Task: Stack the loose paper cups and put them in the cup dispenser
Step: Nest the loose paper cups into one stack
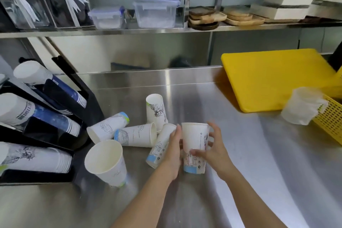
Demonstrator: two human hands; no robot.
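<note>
An upright white printed paper cup point(195, 142) stands on the steel counter between my hands. My right hand point(214, 150) grips its right side, thumb across the front. My left hand point(174, 151) presses flat on its left side. Loose cups surround it: one lying cup point(159, 148) behind my left hand, two lying cups point(137, 135) point(107, 127), one upside-down cup point(156, 111) and one upright open cup point(106, 161) at front left. The black cup dispenser point(55, 135) at the left holds angled stacks of cups point(37, 159).
A yellow cutting board point(273, 79) lies at the back right. A yellow basket point(331, 122) with a stack of clear plastic cups point(303, 105) sits at the right edge. A shelf above carries plastic containers point(155, 11) and wooden plates point(238, 17).
</note>
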